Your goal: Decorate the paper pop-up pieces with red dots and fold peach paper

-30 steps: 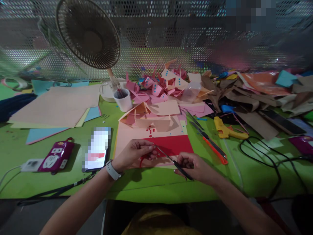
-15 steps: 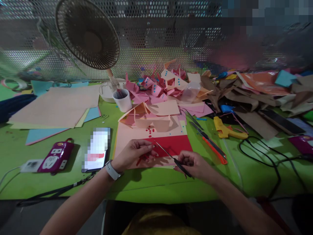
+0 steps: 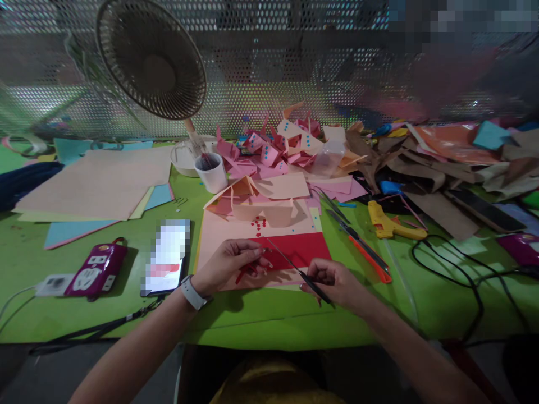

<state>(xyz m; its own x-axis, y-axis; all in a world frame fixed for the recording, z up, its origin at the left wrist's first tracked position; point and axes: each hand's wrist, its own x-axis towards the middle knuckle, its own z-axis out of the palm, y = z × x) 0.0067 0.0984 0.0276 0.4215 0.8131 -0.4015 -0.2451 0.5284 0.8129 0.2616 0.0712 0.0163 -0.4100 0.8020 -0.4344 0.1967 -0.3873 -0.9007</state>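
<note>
My left hand (image 3: pixel 240 262), with a pale watch on its wrist, pinches a narrow red paper strip (image 3: pixel 240 275). The strip's end shows below the fingers. My right hand (image 3: pixel 332 280) is closed around the black handle of a pair of scissors (image 3: pixel 290 264). Their thin blades point up and left, close to the left fingertips. Beneath both hands is a red paper sheet (image 3: pixel 309 249), lying on peach paper (image 3: pixel 214 235). Several tiny red paper pieces (image 3: pixel 258 226) are scattered just beyond the sheet. Behind them stands a folded peach paper shape (image 3: pixel 269 209).
A phone (image 3: pixel 166 258) and purple power bank (image 3: pixel 99 269) lie at left, near stacked paper (image 3: pixel 96 179). A white cup (image 3: pixel 211 174) and fan (image 3: pixel 151 62) stand behind. Rightward are a utility knife (image 3: pixel 366 255), yellow glue gun (image 3: pixel 389 224) and cables. Pink paper pieces (image 3: pixel 269 151) fill the back.
The scissors' tip has shifted slightly up and right. Both hands stay almost in the same place. The tiny red pieces look slightly differently arranged.
</note>
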